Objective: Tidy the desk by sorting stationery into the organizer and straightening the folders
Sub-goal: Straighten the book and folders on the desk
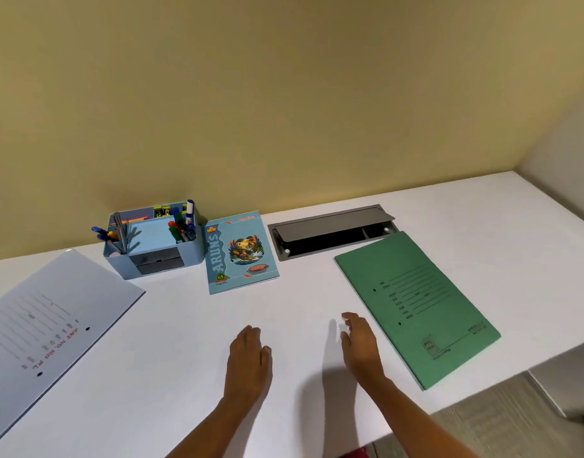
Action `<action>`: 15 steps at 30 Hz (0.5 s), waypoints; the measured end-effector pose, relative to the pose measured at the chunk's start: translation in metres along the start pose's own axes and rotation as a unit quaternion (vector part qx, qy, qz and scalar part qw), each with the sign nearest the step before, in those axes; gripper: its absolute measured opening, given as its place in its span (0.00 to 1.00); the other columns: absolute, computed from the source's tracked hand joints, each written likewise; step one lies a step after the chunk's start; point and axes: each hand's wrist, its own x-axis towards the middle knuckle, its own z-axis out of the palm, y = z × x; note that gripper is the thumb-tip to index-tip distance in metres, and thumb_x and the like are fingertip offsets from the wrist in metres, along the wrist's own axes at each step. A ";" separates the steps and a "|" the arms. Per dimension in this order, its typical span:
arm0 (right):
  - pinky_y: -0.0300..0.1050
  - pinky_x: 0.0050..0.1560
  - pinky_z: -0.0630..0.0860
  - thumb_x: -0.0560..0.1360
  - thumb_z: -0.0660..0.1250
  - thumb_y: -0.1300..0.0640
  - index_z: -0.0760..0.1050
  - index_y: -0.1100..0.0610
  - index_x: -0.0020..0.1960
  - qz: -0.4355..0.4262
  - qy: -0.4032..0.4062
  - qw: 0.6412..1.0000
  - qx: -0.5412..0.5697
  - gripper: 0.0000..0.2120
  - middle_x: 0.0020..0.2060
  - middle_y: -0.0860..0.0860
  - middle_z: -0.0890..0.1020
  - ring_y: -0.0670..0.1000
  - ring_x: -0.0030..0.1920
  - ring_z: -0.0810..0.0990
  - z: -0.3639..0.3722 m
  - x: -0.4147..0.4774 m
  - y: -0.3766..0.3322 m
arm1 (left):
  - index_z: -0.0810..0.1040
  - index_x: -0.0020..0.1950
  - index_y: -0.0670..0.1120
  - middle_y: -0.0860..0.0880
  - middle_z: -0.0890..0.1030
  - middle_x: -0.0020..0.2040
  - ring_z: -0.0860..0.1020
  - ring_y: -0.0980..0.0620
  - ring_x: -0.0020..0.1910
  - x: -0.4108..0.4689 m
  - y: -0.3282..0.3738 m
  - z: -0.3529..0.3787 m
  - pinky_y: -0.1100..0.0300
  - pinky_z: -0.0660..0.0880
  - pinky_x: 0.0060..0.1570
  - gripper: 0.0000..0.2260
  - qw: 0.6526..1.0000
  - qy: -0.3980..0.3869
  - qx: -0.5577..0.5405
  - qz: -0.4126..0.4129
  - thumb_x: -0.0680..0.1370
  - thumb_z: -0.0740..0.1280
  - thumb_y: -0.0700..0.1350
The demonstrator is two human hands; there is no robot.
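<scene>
A light blue desk organizer (pixel 152 259) stands near the wall at the back left, holding pens, markers, clips and sticky notes. A blue notebook (pixel 239 254) lies just right of it. A green folder (pixel 416 309) lies askew at the right, reaching the desk's front edge. A white folder (pixel 49 312) lies askew at the left. My left hand (pixel 249 357) rests flat on the bare desk in the middle, holding nothing. My right hand (pixel 361 345) hovers with fingers apart just left of the green folder, empty.
A grey cable hatch (pixel 330 231) with its lid raised is set into the white desk (pixel 185 358) behind the green folder. A beige wall runs along the back. The desk's right edge drops to a grey floor (pixel 515 424).
</scene>
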 end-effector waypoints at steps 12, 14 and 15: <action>0.52 0.66 0.69 0.76 0.63 0.67 0.71 0.60 0.65 0.080 0.102 0.991 -0.029 0.18 0.62 0.56 0.72 0.56 0.64 0.66 -0.103 0.074 0.099 | 0.70 0.66 0.40 0.44 0.76 0.61 0.75 0.47 0.61 0.035 0.137 0.087 0.63 0.67 0.60 0.15 0.992 -0.036 -0.115 -0.046 0.80 0.62 0.40; 0.55 0.69 0.66 0.75 0.64 0.66 0.68 0.60 0.68 0.101 0.096 0.988 -0.061 0.21 0.67 0.59 0.69 0.58 0.68 0.63 -0.122 0.092 0.124 | 0.70 0.66 0.41 0.43 0.75 0.58 0.75 0.47 0.58 0.040 0.161 0.109 0.67 0.66 0.53 0.15 0.991 -0.043 -0.110 -0.064 0.79 0.62 0.39; 0.56 0.70 0.65 0.75 0.65 0.64 0.67 0.61 0.69 0.120 0.089 0.985 -0.081 0.23 0.68 0.60 0.67 0.60 0.70 0.62 -0.130 0.100 0.136 | 0.70 0.66 0.41 0.43 0.75 0.58 0.75 0.47 0.56 0.042 0.171 0.119 0.66 0.66 0.51 0.15 0.991 -0.045 -0.101 -0.075 0.79 0.61 0.39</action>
